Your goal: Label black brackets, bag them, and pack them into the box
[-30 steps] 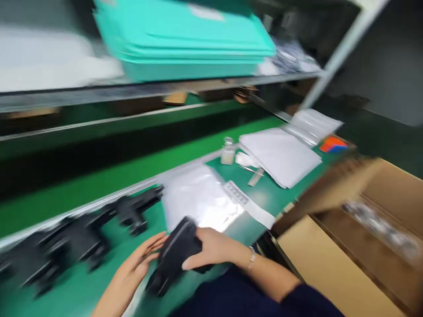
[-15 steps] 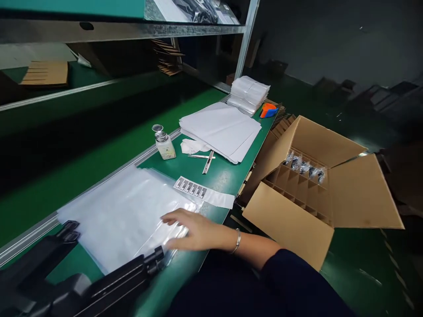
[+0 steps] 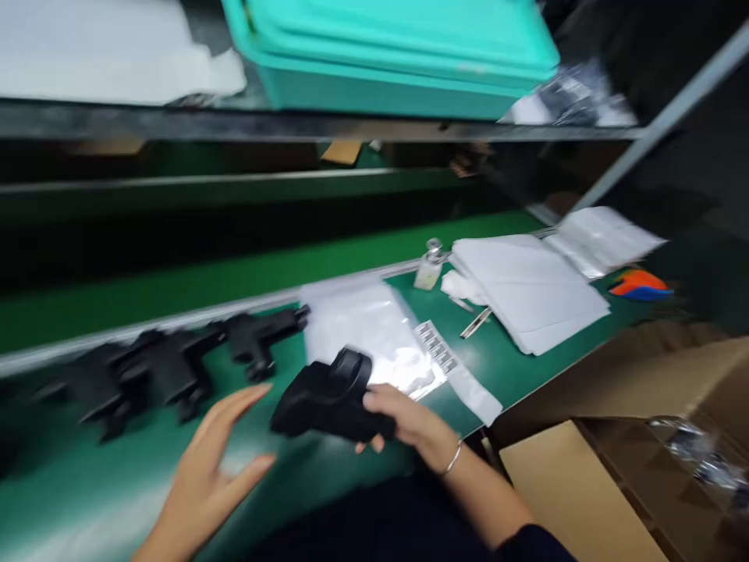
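The right grip (image 3: 403,417) was closed around one end of a black part (image 3: 328,398), the thumb above and some fingertips showing below it. The left grip (image 3: 202,476) was held wide, its thumb and fingers well spread, with nothing between them; it was at about 8 o'clock from the part and did not touch it. The part was above the counter (image 3: 70,484), near the person's body, tilted, and its far end had no support. Because only one end was held, I judged that the part could turn or slip out if the right fingers loosened before the left ones had a firm hold. The picture was blurred, so how tight the hold was I could not tell.

Just beyond the left fingertips, at 10 o'clock from the part, was the nearest of several similar black pieces (image 3: 257,336), which lay in a row. A wide sweep of the left fingers could push this one against its neighbours.

At 1 o'clock lay clear plastic bags (image 3: 356,320); they looked smooth, so a careless touch could make them slide. At 2 o'clock a label strip (image 3: 459,375) reached near to the counter's edge, close to the right forearm, and the bracelet (image 3: 453,459) or the sleeve (image 3: 535,544) could perhaps drag it down. At 4 o'clock, past this edge, stood an open carton (image 3: 573,484), into which a loose strip could fall.
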`<state>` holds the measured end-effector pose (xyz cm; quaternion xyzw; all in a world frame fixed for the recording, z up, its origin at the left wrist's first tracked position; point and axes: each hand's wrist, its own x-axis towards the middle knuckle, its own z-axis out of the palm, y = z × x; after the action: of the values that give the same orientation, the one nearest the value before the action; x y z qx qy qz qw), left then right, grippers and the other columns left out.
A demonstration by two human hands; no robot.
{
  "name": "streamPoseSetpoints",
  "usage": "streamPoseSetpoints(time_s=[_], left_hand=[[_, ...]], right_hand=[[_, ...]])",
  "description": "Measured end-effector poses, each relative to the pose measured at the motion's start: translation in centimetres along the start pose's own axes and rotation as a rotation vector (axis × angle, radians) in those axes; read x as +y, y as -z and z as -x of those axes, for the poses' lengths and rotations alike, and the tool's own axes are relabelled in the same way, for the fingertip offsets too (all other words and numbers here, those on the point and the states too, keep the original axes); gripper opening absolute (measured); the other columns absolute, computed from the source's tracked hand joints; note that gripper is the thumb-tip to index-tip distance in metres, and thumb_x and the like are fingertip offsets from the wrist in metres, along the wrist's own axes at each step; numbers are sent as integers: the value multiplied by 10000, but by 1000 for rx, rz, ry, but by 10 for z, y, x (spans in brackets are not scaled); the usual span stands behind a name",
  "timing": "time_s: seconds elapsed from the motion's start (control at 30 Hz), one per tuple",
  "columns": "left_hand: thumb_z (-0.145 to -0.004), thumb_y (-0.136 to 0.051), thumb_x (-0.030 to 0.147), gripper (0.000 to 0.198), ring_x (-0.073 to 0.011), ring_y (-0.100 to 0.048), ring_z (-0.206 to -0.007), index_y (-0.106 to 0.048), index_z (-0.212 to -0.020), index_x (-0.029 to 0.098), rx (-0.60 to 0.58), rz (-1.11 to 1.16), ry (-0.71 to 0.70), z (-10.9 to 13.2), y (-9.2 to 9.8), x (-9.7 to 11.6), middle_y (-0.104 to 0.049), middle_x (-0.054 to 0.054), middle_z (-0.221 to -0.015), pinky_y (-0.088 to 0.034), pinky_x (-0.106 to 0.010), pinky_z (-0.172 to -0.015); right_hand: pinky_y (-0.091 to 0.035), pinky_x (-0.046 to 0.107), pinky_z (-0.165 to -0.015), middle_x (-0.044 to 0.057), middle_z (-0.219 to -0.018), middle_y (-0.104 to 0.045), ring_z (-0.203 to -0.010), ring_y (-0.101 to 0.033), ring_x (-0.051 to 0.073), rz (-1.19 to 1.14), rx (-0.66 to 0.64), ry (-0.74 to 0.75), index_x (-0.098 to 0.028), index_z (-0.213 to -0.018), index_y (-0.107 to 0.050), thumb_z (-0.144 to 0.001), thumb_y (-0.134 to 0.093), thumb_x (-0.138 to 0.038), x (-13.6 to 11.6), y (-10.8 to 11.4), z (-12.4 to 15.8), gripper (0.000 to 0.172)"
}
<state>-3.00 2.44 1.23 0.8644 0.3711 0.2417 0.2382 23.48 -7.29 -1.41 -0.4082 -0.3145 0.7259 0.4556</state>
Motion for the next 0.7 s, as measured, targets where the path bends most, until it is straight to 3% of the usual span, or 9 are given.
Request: streamPoseSetpoints(time_s=[0.1,0.17,0.23,0.3,0.37,0.43,0.5,0.6,0.7], left_hand=[[-782,-594,682,703,-357,-620,-1181,-567,-1310,219,-216,261,121,-11,1,27,-664,-118,-1253,-515,-458,-991],[-773,-617,690,689,-314,-648,-1074,-586,-1263,205,-254,430,216,-15,-6,27,-680,-96,-1169,-527,-417,-927],[-766,-645,685,670,-283,-646,-1013,-589,-1220,195,-201,599,283,-11,-13,21,-676,-84,-1120,-522,-386,-885],[-773,-659,674,644,-262,-638,-970,-587,-1187,188,-98,729,356,-3,-18,15,-671,-75,-1071,-515,-362,-849],[-778,-669,663,626,-251,-629,-958,-588,-1169,181,-8,822,435,4,-22,12,-668,-75,-1047,-507,-346,-838],[-775,-675,668,631,-251,-625,-965,-595,-1157,172,35,887,492,8,-25,11,-672,-81,-1048,-503,-341,-844],[-792,-641,694,644,-259,-620,-996,-610,-1156,164,36,899,513,9,-25,12,-678,-92,-1072,-499,-349,-872],[-840,-504,765,721,-282,-610,-1066,-621,-1227,167,-26,876,446,11,-18,11,-675,-118,-1139,-494,-380,-921],[-880,-427,759,745,-281,-630,-1043,-563,-1345,194,-65,802,311,18,-4,7,-674,-128,-1103,-518,-407,-894]], right_hand=[[-327,189,-309,72,-533,-679,-327,-483,100,7,-77,-142,-104,-765,-652,-727,-675,-660,2,-2,-5,558],[-330,190,-315,87,-559,-702,-324,-487,103,46,-113,-199,-104,-808,-660,-788,-645,-641,5,-5,-10,537],[-396,213,-352,103,-631,-726,-359,-528,121,84,-101,-206,-105,-943,-676,-876,-498,-700,6,-8,-8,625],[-518,262,-473,128,-835,-756,-552,-662,176,202,-8,-77,-134,-1167,-641,-906,-416,-734,7,-11,-1,692],[-597,340,-688,143,-1141,-711,-887,-718,245,432,134,131,-210,-1372,-522,-884,-513,-712,8,-15,5,700],[-571,424,-898,132,-1362,-594,-1153,-636,291,716,227,276,-278,-1453,-440,-842,-669,-607,8,-20,8,730],[-521,479,-996,120,-1381,-569,-1233,-580,306,918,242,346,-292,-1425,-481,-828,-728,-473,7,-25,5,672],[-529,473,-987,106,-1241,-635,-1158,-612,291,918,288,373,-260,-1294,-601,-813,-722,-355,7,-27,-2,506],[-609,377,-744,87,-1142,-662,-894,-671,227,619,273,222,-245,-1277,-613,-815,-701,-408,6,-24,-6,498]])
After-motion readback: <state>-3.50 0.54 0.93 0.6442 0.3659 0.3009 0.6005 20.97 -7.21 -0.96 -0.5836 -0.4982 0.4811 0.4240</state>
